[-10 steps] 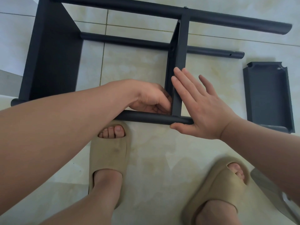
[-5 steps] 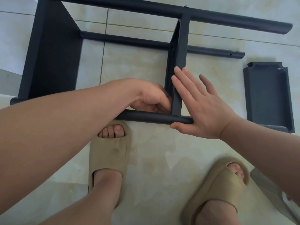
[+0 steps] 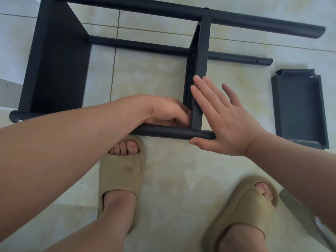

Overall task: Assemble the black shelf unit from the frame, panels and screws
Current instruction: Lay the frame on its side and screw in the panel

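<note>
Nothing is seen moved: the middle panel (image 3: 200,70), seated in the frame (image 3: 145,8), is still braced from its right by the flat right hand (image 3: 227,122), the left hand (image 3: 169,113) curled at its left, hold not discernible, so fastening is judged unfinished.

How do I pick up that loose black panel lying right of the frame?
Probably by its two long raised edges, from above. The panel lies flat on the floor like a shallow tray, rims up, so you can hook over those edges; underneath there seems to be no gap to slide into.
</note>
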Motion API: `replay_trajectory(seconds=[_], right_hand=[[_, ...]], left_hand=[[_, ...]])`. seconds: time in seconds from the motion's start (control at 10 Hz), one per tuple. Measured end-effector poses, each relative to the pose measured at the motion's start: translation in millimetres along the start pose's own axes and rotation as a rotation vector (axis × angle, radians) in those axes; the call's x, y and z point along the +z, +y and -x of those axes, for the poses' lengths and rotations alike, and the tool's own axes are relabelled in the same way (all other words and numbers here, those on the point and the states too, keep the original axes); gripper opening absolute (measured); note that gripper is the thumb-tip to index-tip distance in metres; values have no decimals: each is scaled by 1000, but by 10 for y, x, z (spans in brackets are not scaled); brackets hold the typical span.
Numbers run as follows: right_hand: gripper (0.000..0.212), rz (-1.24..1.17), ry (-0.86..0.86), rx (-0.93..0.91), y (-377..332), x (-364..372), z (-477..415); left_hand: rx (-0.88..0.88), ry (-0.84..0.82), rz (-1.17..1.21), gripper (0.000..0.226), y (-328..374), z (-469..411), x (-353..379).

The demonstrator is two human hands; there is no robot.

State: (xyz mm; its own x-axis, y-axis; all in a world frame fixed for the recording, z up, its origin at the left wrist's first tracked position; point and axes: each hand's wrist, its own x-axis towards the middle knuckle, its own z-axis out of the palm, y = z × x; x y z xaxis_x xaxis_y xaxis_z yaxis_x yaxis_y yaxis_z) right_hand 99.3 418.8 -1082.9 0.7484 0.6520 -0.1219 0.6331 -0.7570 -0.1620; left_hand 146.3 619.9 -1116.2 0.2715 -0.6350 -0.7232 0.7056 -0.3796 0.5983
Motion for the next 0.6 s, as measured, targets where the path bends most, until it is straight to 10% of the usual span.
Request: replay_trajectory(seconds=[0.6], right_hand=[[106, -4, -6, 5, -7, -7, 2]], left_hand=[[24, -6, 4, 20, -23, 5, -5]])
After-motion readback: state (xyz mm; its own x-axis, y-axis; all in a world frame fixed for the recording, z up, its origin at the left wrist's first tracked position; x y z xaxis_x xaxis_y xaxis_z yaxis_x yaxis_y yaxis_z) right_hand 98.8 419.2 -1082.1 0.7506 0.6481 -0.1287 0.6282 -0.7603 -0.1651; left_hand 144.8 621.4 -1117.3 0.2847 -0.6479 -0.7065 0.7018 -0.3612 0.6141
